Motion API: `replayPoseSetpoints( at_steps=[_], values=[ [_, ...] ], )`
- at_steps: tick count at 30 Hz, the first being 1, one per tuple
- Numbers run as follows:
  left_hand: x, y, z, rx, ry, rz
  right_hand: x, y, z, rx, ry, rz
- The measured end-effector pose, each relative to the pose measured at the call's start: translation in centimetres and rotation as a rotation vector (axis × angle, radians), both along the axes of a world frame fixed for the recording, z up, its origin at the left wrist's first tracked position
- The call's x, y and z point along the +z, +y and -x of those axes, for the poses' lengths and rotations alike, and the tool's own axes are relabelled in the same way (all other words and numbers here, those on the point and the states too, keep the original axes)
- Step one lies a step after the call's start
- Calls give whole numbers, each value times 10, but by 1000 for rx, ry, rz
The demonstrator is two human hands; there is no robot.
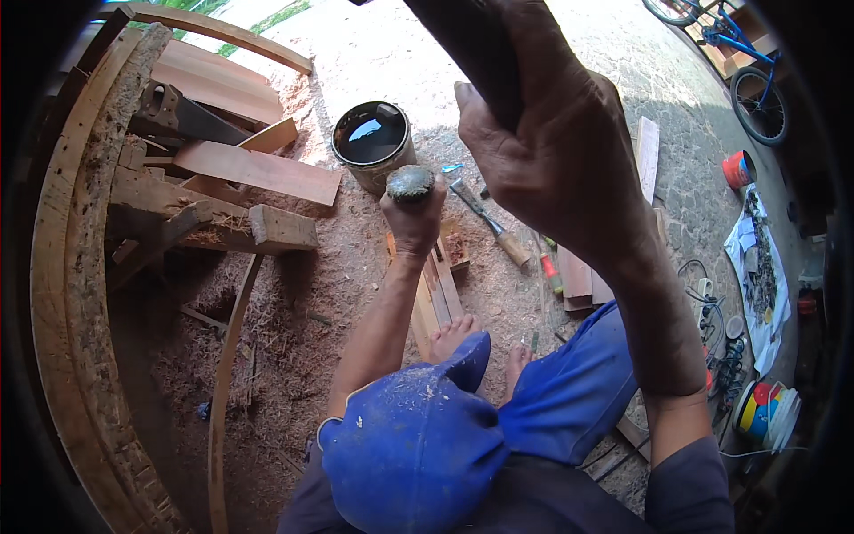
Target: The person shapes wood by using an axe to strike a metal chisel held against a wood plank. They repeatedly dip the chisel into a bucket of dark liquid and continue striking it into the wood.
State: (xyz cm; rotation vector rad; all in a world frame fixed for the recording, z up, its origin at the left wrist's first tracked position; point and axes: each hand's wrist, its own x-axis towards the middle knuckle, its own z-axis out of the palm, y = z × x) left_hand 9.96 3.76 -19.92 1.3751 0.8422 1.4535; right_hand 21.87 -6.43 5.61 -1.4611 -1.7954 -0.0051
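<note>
My left hand is wrapped round an upright tool with a round, battered grey top, like a chisel handle. Its lower end is hidden beneath the fist. Under that hand lies a narrow wooden piece, with a bare foot at its near end. Raised high and close to the camera, my right hand grips a thick dark tool, whose far end leaves the picture. On the floor between the hands lies a chisel with a wooden handle.
A bucket of dark liquid stands just beyond my left hand. At left are a wooden frame, boards and a handsaw. A red-handled tool, cables and a bicycle are at right. Shavings cover the floor.
</note>
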Motion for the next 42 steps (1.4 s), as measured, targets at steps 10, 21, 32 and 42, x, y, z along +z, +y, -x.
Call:
replayPoseSetpoints(
  at_steps=[10,21,32,42],
  values=[
    [5,-62,21,41,395,-254,-75,-29,-9,35,-132,537],
    [-5,-40,22,3,278,-123,-126,-46,-20,-49,165,689],
    [3,-23,37,-261,274,-135,-205,-86,-36,-150,367,699],
    [176,7,52,-306,-115,-360,-280,-120,-64,384,-505,826]
  ],
)
